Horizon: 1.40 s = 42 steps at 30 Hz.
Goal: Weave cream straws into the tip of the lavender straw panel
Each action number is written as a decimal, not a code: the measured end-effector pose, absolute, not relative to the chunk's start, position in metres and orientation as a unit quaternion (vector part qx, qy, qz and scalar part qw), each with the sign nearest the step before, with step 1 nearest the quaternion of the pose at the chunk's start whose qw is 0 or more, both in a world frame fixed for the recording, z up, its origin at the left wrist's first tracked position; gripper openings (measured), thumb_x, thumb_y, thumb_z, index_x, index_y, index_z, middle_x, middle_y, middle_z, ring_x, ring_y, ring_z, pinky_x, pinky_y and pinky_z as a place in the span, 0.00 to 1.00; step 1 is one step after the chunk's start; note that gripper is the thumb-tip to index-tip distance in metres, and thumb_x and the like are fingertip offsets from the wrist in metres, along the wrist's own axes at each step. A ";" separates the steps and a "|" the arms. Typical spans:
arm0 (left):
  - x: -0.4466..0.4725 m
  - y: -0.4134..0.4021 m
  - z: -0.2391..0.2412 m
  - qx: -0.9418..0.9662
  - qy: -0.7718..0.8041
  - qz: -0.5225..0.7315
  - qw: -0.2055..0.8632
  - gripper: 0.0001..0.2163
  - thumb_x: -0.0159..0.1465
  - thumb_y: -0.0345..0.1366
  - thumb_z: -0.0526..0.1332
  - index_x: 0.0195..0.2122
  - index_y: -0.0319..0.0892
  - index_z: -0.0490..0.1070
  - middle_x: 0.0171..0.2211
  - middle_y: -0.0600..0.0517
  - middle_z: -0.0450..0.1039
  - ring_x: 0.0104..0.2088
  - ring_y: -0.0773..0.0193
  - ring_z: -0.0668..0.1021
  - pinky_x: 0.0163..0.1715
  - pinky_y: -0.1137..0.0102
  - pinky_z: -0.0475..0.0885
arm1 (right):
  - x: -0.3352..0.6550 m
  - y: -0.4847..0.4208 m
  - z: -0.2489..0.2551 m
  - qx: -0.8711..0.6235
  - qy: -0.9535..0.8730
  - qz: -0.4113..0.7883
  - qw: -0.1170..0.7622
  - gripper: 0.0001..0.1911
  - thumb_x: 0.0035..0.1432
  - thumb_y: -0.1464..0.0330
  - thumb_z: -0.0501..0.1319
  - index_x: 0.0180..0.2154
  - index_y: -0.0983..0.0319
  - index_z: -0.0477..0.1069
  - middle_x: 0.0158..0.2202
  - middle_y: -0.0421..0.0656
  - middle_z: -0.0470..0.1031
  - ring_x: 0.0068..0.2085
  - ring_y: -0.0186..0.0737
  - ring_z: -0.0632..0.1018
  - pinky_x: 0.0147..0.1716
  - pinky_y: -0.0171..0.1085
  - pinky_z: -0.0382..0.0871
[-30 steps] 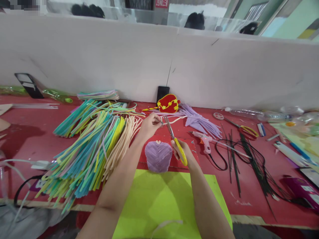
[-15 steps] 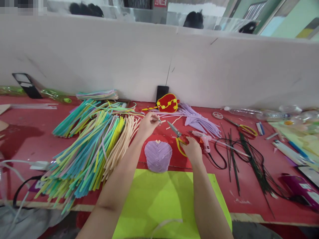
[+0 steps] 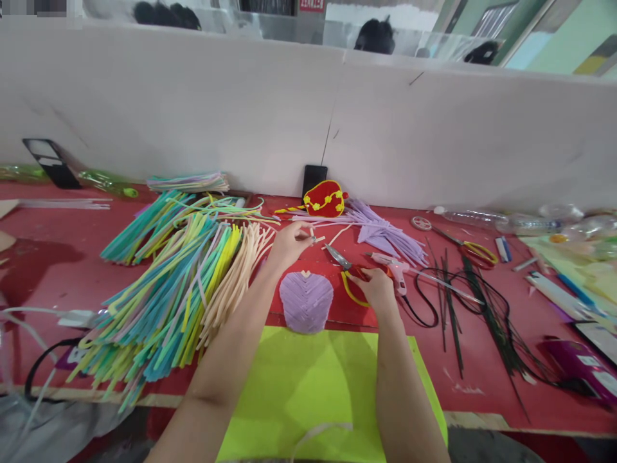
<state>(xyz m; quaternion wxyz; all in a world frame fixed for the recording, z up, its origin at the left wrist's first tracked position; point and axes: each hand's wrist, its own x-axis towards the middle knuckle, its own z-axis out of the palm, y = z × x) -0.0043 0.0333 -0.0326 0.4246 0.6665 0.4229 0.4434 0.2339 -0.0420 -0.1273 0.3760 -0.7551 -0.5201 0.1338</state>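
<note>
My left hand (image 3: 288,245) is closed in a pinch on a short cream stick piece (image 3: 315,239) above the red table (image 3: 62,270). My right hand (image 3: 377,289) rests low on the table with its fingers round the yellow handles of the scissors (image 3: 346,269), whose blades lie flat and point toward the left hand. A purple woven piece (image 3: 306,301) lies just in front of both hands, on a red sheet. A pink glue gun (image 3: 396,272) lies right beside my right hand.
A big heap of coloured sticks (image 3: 183,283) fills the left. A lime green sheet (image 3: 313,386) lies at the near edge. Purple strips (image 3: 385,235), a red and yellow ornament (image 3: 325,199), other scissors (image 3: 470,249) and dark wires (image 3: 486,308) lie right.
My right hand has lowered the scissors from the cream piece down onto the table, blades now lying flat. The left hand has kept its pinch almost in place.
</note>
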 end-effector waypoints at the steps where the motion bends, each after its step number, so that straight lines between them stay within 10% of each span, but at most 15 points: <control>1: -0.004 0.033 -0.033 0.666 0.422 0.442 0.428 0.10 0.53 0.26 0.62 0.36 0.43 0.71 0.27 0.55 0.76 0.30 0.64 0.79 0.37 0.69 0.71 | 0.234 -0.042 -0.125 -0.753 -0.513 0.135 0.390 0.15 0.42 0.57 0.67 0.28 0.62 0.75 0.32 0.49 0.75 0.36 0.48 0.74 0.41 0.46 0.66; 7: -0.001 0.035 -0.038 0.663 0.402 0.427 0.465 0.03 0.56 0.27 0.61 0.30 0.41 0.68 0.27 0.52 0.77 0.30 0.63 0.81 0.36 0.68 0.73 | 0.225 -0.045 -0.106 -0.709 -0.484 0.167 0.485 0.15 0.49 0.56 0.62 0.30 0.62 0.75 0.40 0.51 0.76 0.43 0.48 0.73 0.47 0.46 0.64; 16: 0.012 0.021 -0.039 0.704 0.330 0.337 0.531 0.04 0.53 0.28 0.65 0.28 0.40 0.71 0.27 0.52 0.78 0.31 0.63 0.81 0.32 0.71 0.73 | 0.176 -0.047 -0.094 -0.573 -0.483 0.380 0.543 0.20 0.52 0.52 0.60 0.35 0.61 0.75 0.30 0.41 0.76 0.28 0.35 0.73 0.32 0.36 0.68; 42: 0.030 0.021 -0.058 0.719 0.345 0.366 0.480 0.04 0.55 0.28 0.62 0.31 0.43 0.74 0.30 0.53 0.78 0.33 0.64 0.80 0.37 0.71 0.73 | 0.166 -0.050 -0.089 -0.543 -0.385 0.413 0.621 0.17 0.50 0.54 0.63 0.31 0.61 0.69 0.31 0.43 0.77 0.32 0.38 0.77 0.32 0.39 0.74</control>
